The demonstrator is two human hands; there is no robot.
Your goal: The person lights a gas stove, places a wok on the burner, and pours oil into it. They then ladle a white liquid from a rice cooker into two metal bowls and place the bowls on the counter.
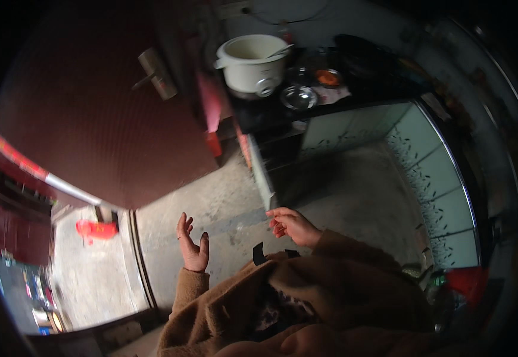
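Both hands hang in the air above the concrete floor [227, 218], in brown fuzzy sleeves. My left hand [194, 245] is raised with its fingers apart and holds nothing. To its right, my right hand [291, 226] has its fingers loosely bent, with nothing seen in them. Its fingertips appear near the lower end of an open cabinet door [262, 174], though whether they touch it I cannot tell. Farther off, a white electric cooker [252, 71] with a utensil in it stands on the dark counter [259, 111]. Beside it are a glass lid [299, 97] and a dish of orange food [328, 77].
A dark red door [107, 134] with a handle stands open at the left, beside a threshold [140, 263]. A red bag-like thing [98, 229] lies on the ground beyond. Pale patterned cabinet doors [442, 192] line the right, with a red container [466, 283] and bottles below.
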